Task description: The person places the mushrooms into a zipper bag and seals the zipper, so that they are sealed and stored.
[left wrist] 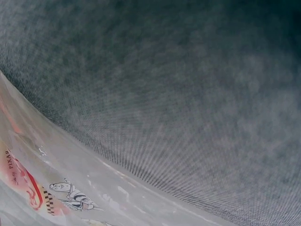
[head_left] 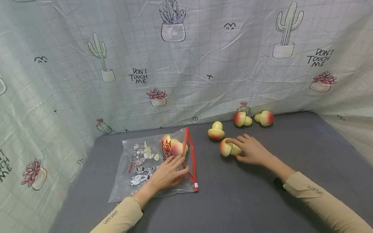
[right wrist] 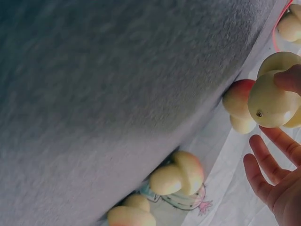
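A clear zip bag [head_left: 124, 183] with printed cartoon figures and a red zip edge lies at the left. My left hand [head_left: 168, 173] grips its upper edge at the mouth, and the mouth gapes toward the right. Inside the bag are yellow toy mushrooms [head_left: 176, 147] with red-tinged caps. To the right of the mouth, my right hand [head_left: 252, 151] pinches another toy mushroom [head_left: 226, 149]. In the right wrist view, the thumb presses on that held mushroom [right wrist: 270, 101] while several fingers spread below. The left wrist view shows part of the bag [left wrist: 117, 188] but not the hand.
Behind the right hand, loose toy mushrooms stand near the back edge: one mushroom [head_left: 216, 131] by itself, and two more, a mushroom [head_left: 241, 119] and its neighbour [head_left: 265, 118]. A grey table [head_left: 224, 216] meets a cactus-print cloth [head_left: 213, 100] behind.
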Demonstrator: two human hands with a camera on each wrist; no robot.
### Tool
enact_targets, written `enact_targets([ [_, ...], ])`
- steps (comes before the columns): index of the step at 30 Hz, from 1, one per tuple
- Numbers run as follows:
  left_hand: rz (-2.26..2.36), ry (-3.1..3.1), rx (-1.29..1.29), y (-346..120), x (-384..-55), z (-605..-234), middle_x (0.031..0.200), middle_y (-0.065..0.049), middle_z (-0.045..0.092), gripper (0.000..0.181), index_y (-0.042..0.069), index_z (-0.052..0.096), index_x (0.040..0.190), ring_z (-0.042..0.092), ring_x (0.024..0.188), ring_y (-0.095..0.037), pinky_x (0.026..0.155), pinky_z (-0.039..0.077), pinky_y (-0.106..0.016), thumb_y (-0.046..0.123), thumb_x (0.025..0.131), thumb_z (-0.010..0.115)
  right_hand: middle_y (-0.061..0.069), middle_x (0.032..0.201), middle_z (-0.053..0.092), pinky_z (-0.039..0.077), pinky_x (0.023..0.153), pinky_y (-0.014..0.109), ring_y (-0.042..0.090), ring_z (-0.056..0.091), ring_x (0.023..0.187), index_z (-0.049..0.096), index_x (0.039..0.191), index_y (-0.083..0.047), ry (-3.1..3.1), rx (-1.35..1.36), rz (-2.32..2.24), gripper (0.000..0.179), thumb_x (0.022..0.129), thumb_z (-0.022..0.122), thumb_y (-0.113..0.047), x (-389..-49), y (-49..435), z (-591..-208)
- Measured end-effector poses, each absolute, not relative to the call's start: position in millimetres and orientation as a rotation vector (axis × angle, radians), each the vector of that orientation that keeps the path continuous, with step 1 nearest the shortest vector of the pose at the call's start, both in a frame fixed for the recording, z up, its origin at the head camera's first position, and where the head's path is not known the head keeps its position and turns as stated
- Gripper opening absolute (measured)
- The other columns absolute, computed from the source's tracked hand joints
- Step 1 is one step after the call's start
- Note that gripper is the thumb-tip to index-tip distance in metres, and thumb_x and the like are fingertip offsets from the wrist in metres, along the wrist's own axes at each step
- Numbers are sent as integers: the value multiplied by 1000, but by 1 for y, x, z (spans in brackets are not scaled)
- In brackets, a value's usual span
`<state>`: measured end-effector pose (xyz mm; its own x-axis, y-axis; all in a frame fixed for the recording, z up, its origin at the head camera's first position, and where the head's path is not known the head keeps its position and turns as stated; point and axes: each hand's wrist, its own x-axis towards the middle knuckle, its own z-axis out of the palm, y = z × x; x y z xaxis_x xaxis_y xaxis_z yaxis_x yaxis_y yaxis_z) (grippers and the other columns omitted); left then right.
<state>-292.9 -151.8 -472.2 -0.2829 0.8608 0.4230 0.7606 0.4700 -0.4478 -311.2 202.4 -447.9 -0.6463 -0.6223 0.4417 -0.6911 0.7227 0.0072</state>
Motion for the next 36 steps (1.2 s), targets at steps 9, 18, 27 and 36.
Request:
enact_targets([
  [9, 195, -2089, -1349, -150, -293, -472, 115, -15, 58, 27, 23, 57, 101, 51, 115, -28, 88, 46, -42, 31, 76, 63, 4, 91, 55, 39, 61, 34, 22, 46, 77, 46, 127, -22, -2501, 1047, 178, 61, 71, 68, -22, -313, 190, -452],
  [18, 224, -2108, -1340, -150, -295, -473, 116, -13, 57, 26, 24, 55, 102, 50, 117, -27, 89, 45, -41, 32, 78, 61, 6, 93, 57, 36, 55, 29, 20, 44, 73, 47, 125, -19, -2463, 1066, 188, 60, 69, 69, -21, -319, 177, -452],
  [27, 204, -2087, -1345, -150, -295, -472, 116, -14, 57, 28, 23, 55, 102, 50, 116, -28, 89, 45, -42, 33, 76, 62, 4, 91, 56, 36, 57, 31, 21, 43, 73, 45, 128, -20, -2493, 1079, 183, 62, 71, 69, -22, -320, 162, -451],
  [36, 208, -2102, -1336, -151, -294, -471, 116, -14, 58, 26, 24, 56, 102, 50, 116, -27, 90, 44, -41, 32, 78, 61, 4, 90, 54, 36, 58, 31, 20, 43, 74, 45, 128, -21, -2497, 1107, 229, 62, 71, 69, -21, -321, 145, -450],
])
